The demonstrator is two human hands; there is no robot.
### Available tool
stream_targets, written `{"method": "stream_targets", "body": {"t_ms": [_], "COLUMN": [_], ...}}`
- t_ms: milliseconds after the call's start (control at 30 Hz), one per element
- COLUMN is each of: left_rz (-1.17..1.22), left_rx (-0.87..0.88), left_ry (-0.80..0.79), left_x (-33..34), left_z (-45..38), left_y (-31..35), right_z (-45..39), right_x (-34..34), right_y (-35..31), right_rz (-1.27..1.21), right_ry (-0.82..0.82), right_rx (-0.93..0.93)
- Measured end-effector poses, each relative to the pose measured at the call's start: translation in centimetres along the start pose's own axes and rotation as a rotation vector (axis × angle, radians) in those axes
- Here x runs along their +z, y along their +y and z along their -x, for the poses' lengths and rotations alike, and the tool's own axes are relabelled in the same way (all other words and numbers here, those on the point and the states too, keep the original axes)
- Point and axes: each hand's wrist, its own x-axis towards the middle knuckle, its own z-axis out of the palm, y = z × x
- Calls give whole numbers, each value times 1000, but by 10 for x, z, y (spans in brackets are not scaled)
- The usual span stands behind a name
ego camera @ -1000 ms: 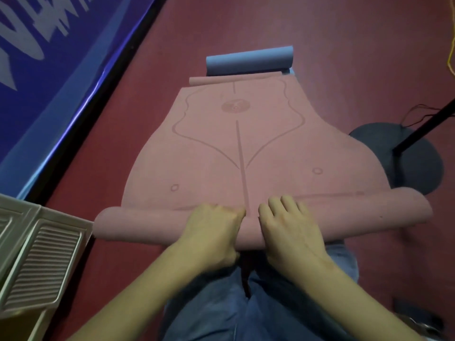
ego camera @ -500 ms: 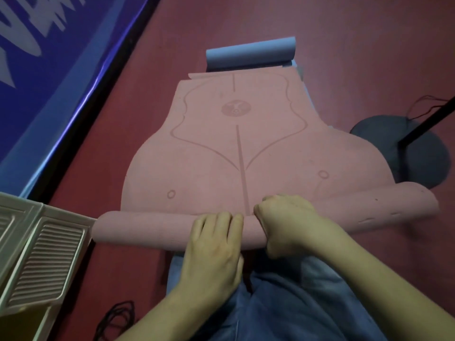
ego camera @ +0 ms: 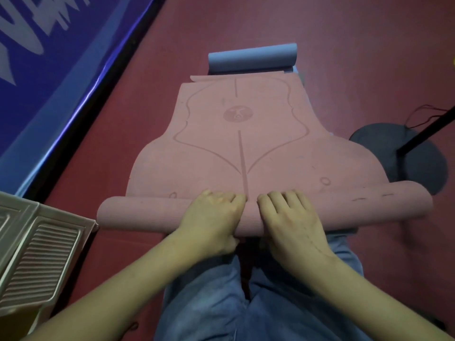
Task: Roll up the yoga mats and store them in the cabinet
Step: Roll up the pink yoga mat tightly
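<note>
**Pink mat mid-roll, both hands on the roll**

Pink yoga mat (ego camera: 242, 148) lies on the red floor (ego camera: 344, 57), centre of frame, near end rolled into a tube at lower centre. Left hand (ego camera: 211, 222) and right hand (ego camera: 290, 222) sit side by side at the tube's middle, fingers curled over it, gripping. To roll well: push forward evenly, keep the tube tight, and watch the right end, which looks looser and fatter than the left. Blue rolled mat (ego camera: 252, 57) waits at upper centre. Beige cabinet (ego camera: 37, 254) at lower left.

Versus half a second ago: the right hand was fisted and ahead, the left flat; now both are level and matched.
</note>
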Motion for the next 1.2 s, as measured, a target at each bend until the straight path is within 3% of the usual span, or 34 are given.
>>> {"method": "stream_targets", "body": {"t_ms": [100, 200, 300, 433, 533, 600, 800, 900, 967, 1033, 1200], "left_rz": [100, 139, 121, 74, -5, -45, 24, 95, 87, 88, 70], "left_rx": [-17, -148, -207, -139, -113, -103, -120, -75, -68, -99, -142], "left_ry": [-65, -53, 100, 332, 415, 413, 146, 55, 16, 20, 211], "left_x": [-13, -13, 3, 21, 29, 31, 12, 0, -7, -8, 10], "left_z": [-9, -6, 2, 7, 6, -4, -28, -39, -45, -47, -37], "left_y": [-5, -4, 3, 6, 2, -5, -21, -30, -29, -28, -24], "right_z": [-22, -40, -54, -79, -93, -93, -58, -52, -57, -68, -103], "right_x": [-15, -29, -39, -49, -48, -47, -24, -5, -4, -13, -42], "right_y": [0, 4, 12, 26, 31, 32, 14, 10, 14, 17, 31], "right_rz": [7, -7, -45, -146, -293, -288, 30, 72, 51, 25, -50], "right_ry": [-155, -323, -438, -676, -816, -779, -159, 14, 20, -77, -491], "right_rx": [21, -49, -106, -78, -38, -24, -63, -41, -33, -58, -106]}}
